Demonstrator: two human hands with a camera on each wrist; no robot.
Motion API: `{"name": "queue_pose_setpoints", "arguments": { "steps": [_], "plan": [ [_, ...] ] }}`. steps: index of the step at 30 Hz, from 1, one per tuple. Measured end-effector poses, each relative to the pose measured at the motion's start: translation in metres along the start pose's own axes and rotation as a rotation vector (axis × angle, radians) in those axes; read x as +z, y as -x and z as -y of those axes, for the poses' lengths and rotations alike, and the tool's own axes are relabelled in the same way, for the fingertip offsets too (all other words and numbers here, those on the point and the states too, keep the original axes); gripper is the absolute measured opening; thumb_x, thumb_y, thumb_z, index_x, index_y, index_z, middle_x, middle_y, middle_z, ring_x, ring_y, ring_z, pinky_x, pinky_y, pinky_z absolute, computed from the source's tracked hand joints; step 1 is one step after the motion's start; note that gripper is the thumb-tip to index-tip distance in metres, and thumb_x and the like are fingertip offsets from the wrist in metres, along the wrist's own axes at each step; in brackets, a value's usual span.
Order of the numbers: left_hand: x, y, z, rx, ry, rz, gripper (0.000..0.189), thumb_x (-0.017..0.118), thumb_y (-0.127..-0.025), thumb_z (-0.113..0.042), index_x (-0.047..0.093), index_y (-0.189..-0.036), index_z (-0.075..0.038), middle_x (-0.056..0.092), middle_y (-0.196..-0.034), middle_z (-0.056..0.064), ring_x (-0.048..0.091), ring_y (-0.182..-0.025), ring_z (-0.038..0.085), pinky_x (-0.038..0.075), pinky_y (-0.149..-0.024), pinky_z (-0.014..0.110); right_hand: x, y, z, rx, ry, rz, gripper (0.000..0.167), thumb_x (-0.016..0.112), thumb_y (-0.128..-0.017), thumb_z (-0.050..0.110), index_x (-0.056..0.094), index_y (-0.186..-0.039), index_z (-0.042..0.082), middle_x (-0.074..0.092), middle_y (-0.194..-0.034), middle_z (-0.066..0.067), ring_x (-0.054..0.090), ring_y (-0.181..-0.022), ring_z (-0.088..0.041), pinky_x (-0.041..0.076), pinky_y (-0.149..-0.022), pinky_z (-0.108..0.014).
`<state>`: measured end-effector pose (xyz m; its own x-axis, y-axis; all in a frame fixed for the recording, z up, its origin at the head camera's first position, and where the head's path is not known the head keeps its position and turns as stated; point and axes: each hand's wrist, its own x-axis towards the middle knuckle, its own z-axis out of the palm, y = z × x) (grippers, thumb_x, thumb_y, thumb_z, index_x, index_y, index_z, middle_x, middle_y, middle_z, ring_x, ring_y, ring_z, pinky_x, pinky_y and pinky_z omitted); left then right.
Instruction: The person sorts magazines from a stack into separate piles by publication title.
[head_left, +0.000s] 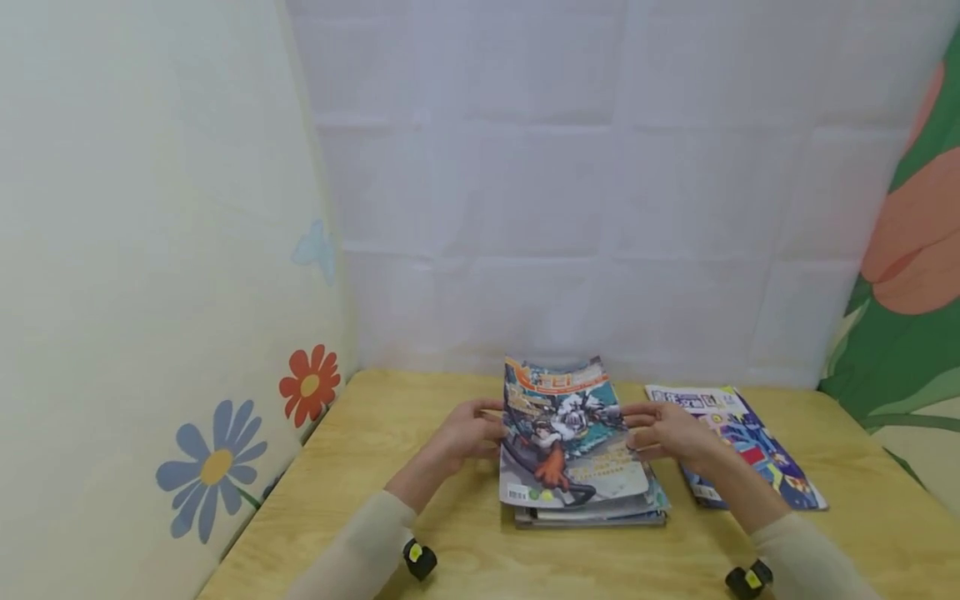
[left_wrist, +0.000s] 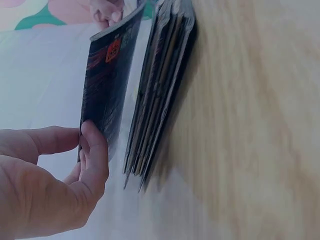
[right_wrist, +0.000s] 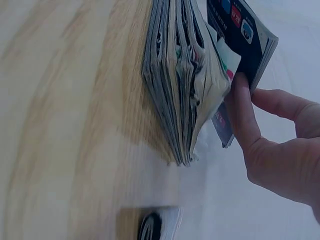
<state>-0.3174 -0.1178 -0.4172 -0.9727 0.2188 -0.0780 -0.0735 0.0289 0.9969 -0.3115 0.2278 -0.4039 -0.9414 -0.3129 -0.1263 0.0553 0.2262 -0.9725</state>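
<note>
Both hands hold a magazine with a colourful comic-style cover by its left and right edges. It is lifted above a stack of magazines, and a gap shows between the two in the left wrist view. My left hand pinches the left edge, thumb on one face and fingers on the dark back cover. On the opposite edge, my right hand grips with its thumb and fingers; in the right wrist view a finger lies under the dark back cover. The stack's worn page edges fan out below.
Another magazine with a purple and blue cover lies on the wooden table to the right, partly behind the right forearm. A white cloth hangs behind the table. Painted walls with flowers stand at either side.
</note>
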Motion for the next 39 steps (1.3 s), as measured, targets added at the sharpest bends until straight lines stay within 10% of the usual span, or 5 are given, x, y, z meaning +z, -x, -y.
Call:
{"name": "queue_pose_setpoints", "arguments": {
  "steps": [13,22,31,39],
  "plan": [
    [-0.049,0.011,-0.006,0.014,-0.089,-0.141,0.049,0.067,-0.088,0.002,0.06,-0.136,0.003,0.065,-0.105,0.019,0.066,-0.082,0.023,0.06,-0.071,0.037,0.047,-0.026,0.016,-0.062,-0.002,-0.008,0.061,0.065,-0.089,-0.011,0.043,-0.146,-0.01,0.043,-0.145,-0.035,0.067,-0.104,-0.033,0.06,-0.082,-0.044],
    [-0.108,0.024,-0.004,-0.025,-0.236,-0.246,0.047,0.067,-0.092,-0.011,0.061,-0.137,0.0,0.067,-0.11,0.016,0.064,-0.091,0.023,0.059,-0.074,0.036,0.117,-0.047,0.023,-0.039,-0.058,-0.036,0.059,0.067,-0.084,-0.014,0.049,-0.141,-0.011,0.052,-0.138,-0.031,0.068,-0.1,-0.036,0.061,-0.078,-0.045],
    [-0.169,0.018,0.005,-0.012,-0.255,-0.124,0.053,0.063,-0.098,-0.015,0.05,-0.147,0.0,0.061,-0.119,0.017,0.061,-0.1,0.026,0.058,-0.085,0.04,0.162,-0.061,0.036,-0.058,-0.141,-0.035,0.065,0.065,-0.085,-0.011,0.044,-0.147,-0.007,0.048,-0.144,-0.029,0.063,-0.111,-0.038,0.061,-0.078,-0.043],
    [-0.213,0.018,0.018,-0.065,-0.176,-0.1,0.058,0.066,-0.1,-0.018,0.045,-0.153,-0.007,0.055,-0.133,0.019,0.061,-0.111,0.029,0.055,-0.094,0.042,0.197,-0.076,0.041,-0.019,-0.226,-0.065,0.065,0.058,-0.086,-0.013,0.044,-0.148,-0.004,0.049,-0.142,-0.026,0.065,-0.089,-0.029,0.059,-0.082,-0.048]
  ]
}}
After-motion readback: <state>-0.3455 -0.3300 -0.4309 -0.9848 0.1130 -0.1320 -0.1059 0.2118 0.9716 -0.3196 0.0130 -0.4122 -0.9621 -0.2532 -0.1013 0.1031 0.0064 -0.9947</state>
